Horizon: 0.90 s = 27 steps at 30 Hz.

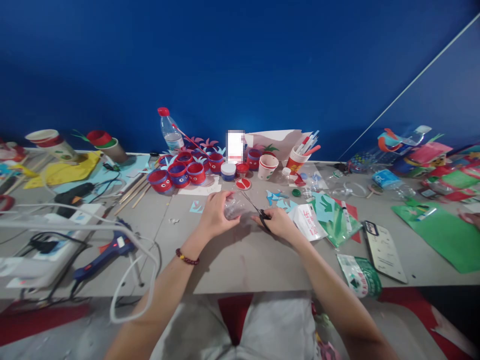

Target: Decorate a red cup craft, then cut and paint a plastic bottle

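My left hand (218, 214) is closed round a clear plastic bottle piece (234, 207) over the middle of the table. In my right hand (276, 222) is a pair of scissors (261, 214), its black handles round my fingers and its blades pointing toward the plastic. Whether the blades touch the plastic I cannot tell. Just beyond my hands lie a red disc (243, 184) and a blue-and-white paint jar (228, 171). Light-blue paper scraps (281, 200) and a white packet (308, 222) are close to my right hand.
Painted red-and-blue rings (178, 175) and a bottle (170, 131) stand at the back, near a paper cup (267, 167) and a cup of pens (298, 159). On the left are a blue glue gun (105, 250), power strip (56, 240) and loose cables. A phone (384, 252) lies right.
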{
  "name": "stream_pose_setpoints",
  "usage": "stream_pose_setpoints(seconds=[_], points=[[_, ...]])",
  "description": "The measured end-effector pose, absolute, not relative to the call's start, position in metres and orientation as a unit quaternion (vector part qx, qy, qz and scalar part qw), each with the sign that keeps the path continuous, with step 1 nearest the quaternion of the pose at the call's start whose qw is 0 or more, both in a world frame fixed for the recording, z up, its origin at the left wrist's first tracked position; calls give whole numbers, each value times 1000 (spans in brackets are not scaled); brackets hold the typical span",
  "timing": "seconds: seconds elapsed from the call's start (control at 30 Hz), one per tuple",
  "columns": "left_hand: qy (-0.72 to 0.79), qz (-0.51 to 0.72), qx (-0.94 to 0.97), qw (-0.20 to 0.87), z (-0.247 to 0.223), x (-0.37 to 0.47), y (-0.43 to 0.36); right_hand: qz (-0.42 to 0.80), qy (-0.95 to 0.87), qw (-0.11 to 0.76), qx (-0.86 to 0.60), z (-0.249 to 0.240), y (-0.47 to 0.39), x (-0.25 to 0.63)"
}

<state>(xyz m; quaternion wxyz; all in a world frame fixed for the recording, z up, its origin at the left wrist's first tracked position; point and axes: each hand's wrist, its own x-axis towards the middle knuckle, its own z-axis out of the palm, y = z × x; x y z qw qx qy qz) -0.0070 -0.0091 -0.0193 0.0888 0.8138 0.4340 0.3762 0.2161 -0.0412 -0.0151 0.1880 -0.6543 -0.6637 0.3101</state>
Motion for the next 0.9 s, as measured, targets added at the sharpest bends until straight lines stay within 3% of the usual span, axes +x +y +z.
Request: stream_pose_setpoints(seconds=[0.5, 0.9], points=[[441, 411, 785, 140, -20, -8, -9, 317, -661, 202, -649, -15, -39, 218], [439, 419, 787, 115, -13, -7, -13, 330, -646, 193, -661, -13, -41, 217]])
